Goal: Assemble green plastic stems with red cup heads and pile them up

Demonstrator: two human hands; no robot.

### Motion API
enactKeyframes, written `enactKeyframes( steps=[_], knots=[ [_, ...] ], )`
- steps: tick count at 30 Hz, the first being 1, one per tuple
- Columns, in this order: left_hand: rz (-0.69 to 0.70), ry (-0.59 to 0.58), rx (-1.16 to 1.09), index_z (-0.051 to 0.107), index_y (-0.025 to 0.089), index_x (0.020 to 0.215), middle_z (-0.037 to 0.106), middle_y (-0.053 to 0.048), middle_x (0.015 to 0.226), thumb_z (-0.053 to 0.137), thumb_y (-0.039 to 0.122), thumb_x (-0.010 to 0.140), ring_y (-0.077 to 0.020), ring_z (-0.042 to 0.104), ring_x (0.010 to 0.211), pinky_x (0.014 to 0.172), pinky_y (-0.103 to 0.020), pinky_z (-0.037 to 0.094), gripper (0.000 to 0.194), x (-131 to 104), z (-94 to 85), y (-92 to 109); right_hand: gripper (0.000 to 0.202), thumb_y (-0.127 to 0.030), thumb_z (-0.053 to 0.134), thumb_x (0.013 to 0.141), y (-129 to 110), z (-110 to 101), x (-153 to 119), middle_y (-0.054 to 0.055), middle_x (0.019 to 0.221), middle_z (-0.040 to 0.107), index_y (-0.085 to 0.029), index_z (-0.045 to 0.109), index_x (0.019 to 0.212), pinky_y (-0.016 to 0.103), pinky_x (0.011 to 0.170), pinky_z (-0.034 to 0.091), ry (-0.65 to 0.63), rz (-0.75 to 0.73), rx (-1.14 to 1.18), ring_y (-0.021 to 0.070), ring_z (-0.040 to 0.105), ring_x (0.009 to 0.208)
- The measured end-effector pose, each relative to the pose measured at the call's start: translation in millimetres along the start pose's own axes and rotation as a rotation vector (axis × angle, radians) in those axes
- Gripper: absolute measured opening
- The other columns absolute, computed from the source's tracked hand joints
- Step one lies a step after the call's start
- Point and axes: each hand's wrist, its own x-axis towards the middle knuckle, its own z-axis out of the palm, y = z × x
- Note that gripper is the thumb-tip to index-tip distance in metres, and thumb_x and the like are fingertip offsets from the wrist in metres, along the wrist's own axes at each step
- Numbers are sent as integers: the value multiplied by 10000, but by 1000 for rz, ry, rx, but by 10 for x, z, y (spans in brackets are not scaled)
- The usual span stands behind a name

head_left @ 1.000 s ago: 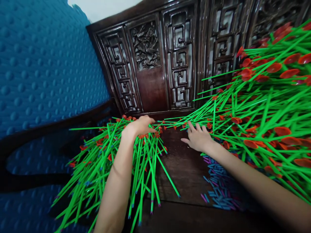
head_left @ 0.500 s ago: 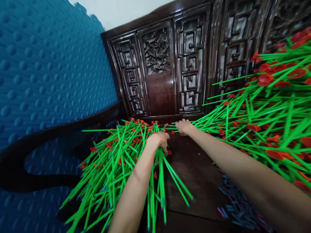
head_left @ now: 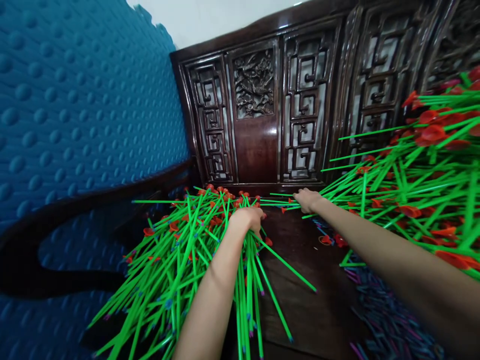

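Note:
My left hand (head_left: 248, 219) is curled over the near side of a pile of green plastic sticks (head_left: 187, 250) with red cup-shaped ends, on a dark wooden bench. Its fingers point down, closed around several sticks whose lower ends fan out below; the fingertips are partly hidden. My right hand (head_left: 307, 200) is near the backrest, closed over a few green sticks (head_left: 275, 204) at the edge of a second, larger pile (head_left: 397, 185) to the right. Red ends show just left of its fingers.
A carved dark wood backrest (head_left: 257, 150) rises behind. Blue knobbly foam matting (head_left: 75, 115) stands on the left, behind a curved armrest (head_left: 56, 215). Small dark blue and purple pieces (head_left: 393, 310) lie on the bench seat (head_left: 296, 260) under my right forearm.
My right hand has moved right, away from my left, baring more of the seat and a red end near the right pile. Sticks below my left hand have spread rightward. The view has shifted slightly.

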Motion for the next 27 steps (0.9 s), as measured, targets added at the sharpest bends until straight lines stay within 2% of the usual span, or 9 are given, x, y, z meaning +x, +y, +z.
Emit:
enactKeyframes(
  steps=[6, 11, 18, 27],
  knots=[
    [-3, 16, 3, 531, 256, 1420, 537, -62, 1478, 896, 298, 642, -268, 540, 1337, 1072, -276, 484, 860, 22, 18, -20, 362, -323, 647, 958, -26, 18, 45, 106, 1276, 602, -163, 586, 1277, 444, 899, 555, -8, -71, 39, 247, 630, 1084],
    [-14, 9, 4, 473, 292, 1461, 506, -48, 1507, 893, 328, 646, -259, 515, 1362, 1093, -286, 464, 917, 51, 32, -39, 328, -329, 654, 955, -45, 34, 127, 98, 1232, 622, -162, 610, 1234, 420, 877, 562, -37, -19, 67, 235, 641, 1055],
    [-13, -11, -19, 431, 314, 1485, 442, -40, 1554, 894, 308, 652, -250, 485, 1388, 1114, -276, 442, 953, 100, 37, -55, 378, -351, 627, 970, 110, 64, 212, 106, 1284, 596, -168, 573, 1296, 458, 899, 554, 46, 100, 103, 248, 628, 1081],
    [-15, 2, -17, 416, 323, 1494, 435, -42, 1559, 901, 365, 632, -255, 467, 1402, 1117, -277, 432, 990, 130, 52, -88, 340, -343, 626, 971, 176, 96, 244, 99, 1276, 605, -173, 595, 1265, 455, 906, 551, -26, 133, 104, 243, 628, 1084]
  ],
)
